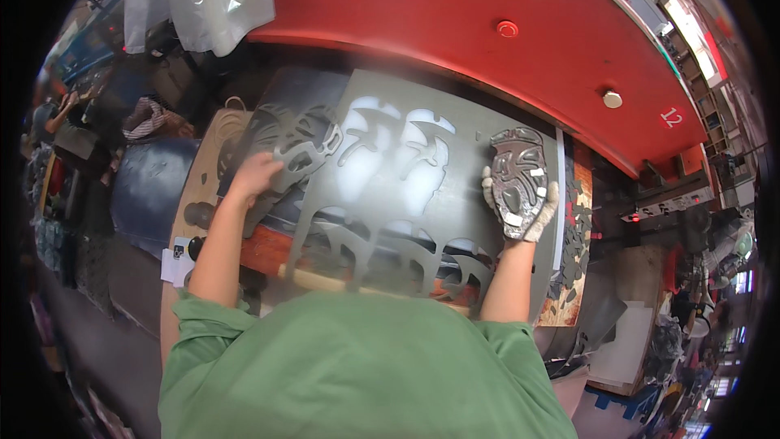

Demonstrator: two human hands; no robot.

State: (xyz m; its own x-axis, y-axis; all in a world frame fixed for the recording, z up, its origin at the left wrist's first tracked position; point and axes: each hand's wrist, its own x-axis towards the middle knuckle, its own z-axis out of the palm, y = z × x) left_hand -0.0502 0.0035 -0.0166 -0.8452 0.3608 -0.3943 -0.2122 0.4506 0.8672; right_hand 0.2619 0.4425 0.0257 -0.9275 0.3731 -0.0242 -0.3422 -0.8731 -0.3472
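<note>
My right hand [536,223], in a pale work glove, grips a sole-shaped metal cutting die [518,175] over the right part of a grey foam sheet [467,146]. The die has curved inner blades and small white pads. At the left, my bare left hand [258,175] pinches the edge of a cut foam piece [302,158] with curved openings; its fingertips are slightly blurred. Beneath and beside that piece lie more dark cut pieces [272,122]. Sole-shaped holes [422,167] run through the sheet, and its near edge is cut into ragged arches.
A red machine beam [455,24] with round buttons spans the far side. Clear plastic bags [215,0] hang at the upper left. Dark scraps [575,236] litter the board at the right. A dark padded stool [153,183] stands at the left. Other people work farther off.
</note>
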